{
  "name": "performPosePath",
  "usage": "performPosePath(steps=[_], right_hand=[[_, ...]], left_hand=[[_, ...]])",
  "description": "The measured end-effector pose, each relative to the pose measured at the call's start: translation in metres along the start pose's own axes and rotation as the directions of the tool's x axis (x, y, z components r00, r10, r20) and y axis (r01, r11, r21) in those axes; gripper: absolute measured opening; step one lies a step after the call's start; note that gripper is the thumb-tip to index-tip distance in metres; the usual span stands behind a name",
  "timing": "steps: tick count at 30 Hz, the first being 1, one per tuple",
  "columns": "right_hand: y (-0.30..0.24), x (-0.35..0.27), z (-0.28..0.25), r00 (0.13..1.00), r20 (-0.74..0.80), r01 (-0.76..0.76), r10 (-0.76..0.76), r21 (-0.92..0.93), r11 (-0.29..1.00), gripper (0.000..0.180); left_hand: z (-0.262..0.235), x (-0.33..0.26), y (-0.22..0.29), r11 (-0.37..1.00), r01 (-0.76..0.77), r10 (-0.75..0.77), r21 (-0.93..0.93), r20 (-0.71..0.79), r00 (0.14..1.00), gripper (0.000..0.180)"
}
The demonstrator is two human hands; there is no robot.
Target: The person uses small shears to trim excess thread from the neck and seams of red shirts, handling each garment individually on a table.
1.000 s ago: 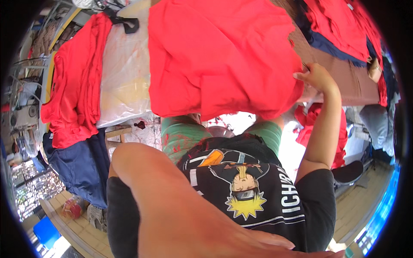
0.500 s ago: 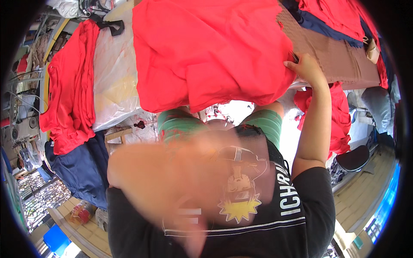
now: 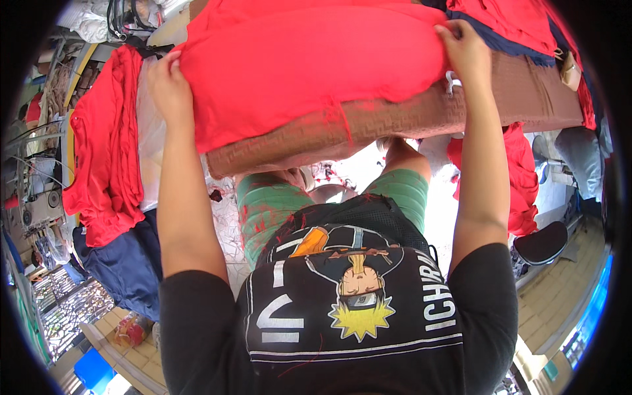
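Observation:
A large piece of red fabric [image 3: 316, 62] is stretched across the brown patterned tabletop [image 3: 289, 140] in front of me. My left hand [image 3: 170, 90] pinches its left edge, fingers closed. At the far right corner, my right hand [image 3: 466, 54] grips the same fabric between thumb and fingers. Beneath that hand shows a small tool with a white end [image 3: 452, 84]; its kind and how it is held I cannot make out. Loose red threads hang from the fabric's near edge over the table front.
Folded red garments [image 3: 108, 145] lie to the left, above dark blue cloth [image 3: 125, 263]. More red garments [image 3: 507, 26] rest on dark blue fabric at the far right. Red cloth [image 3: 520, 184] hangs below the table's right side, near a dark rounded seat [image 3: 540, 243]. Black straps [image 3: 135, 43] lie far left.
My left hand has gone from a blur over my lap up to the fabric's left edge and taken hold. The fabric has shifted away from me, baring the table's near edge. My right hand has moved farther up.

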State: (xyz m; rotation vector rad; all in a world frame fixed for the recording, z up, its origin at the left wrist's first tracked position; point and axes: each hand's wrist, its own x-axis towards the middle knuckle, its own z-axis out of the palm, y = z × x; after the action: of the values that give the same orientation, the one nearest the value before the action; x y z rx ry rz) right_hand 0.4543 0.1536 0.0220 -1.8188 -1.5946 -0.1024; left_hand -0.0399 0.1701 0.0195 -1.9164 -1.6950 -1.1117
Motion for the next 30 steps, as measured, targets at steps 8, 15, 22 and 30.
performPosePath(steps=[8, 15, 22, 30], right_hand=[[-0.077, -0.067, -0.012, 0.936, 0.34, 0.015, -0.087, 0.21, 0.978, 0.027], [-0.053, -0.089, 0.0, 0.953, 0.301, -0.003, -0.033, 0.119, 0.993, 0.027], [-0.035, -0.086, -0.048, 0.839, 0.542, -0.158, 0.037, 0.178, 0.971, 0.027], [-0.039, -0.081, -0.06, 0.924, 0.378, -0.012, -0.063, 0.191, 0.981, 0.034]], left_hand=[[-0.021, -0.06, 0.167, 0.856, 0.228, 0.058, -0.464, 0.524, 0.85, 0.034], [-0.001, -0.096, 0.172, 0.845, 0.257, 0.031, -0.469, 0.523, 0.852, 0.027], [-0.109, -0.049, 0.136, 0.951, 0.097, 0.287, -0.294, 0.955, 0.081, 0.018], [-0.049, -0.059, 0.176, 0.866, -0.045, 0.383, -0.499, 0.602, 0.701, 0.025]])
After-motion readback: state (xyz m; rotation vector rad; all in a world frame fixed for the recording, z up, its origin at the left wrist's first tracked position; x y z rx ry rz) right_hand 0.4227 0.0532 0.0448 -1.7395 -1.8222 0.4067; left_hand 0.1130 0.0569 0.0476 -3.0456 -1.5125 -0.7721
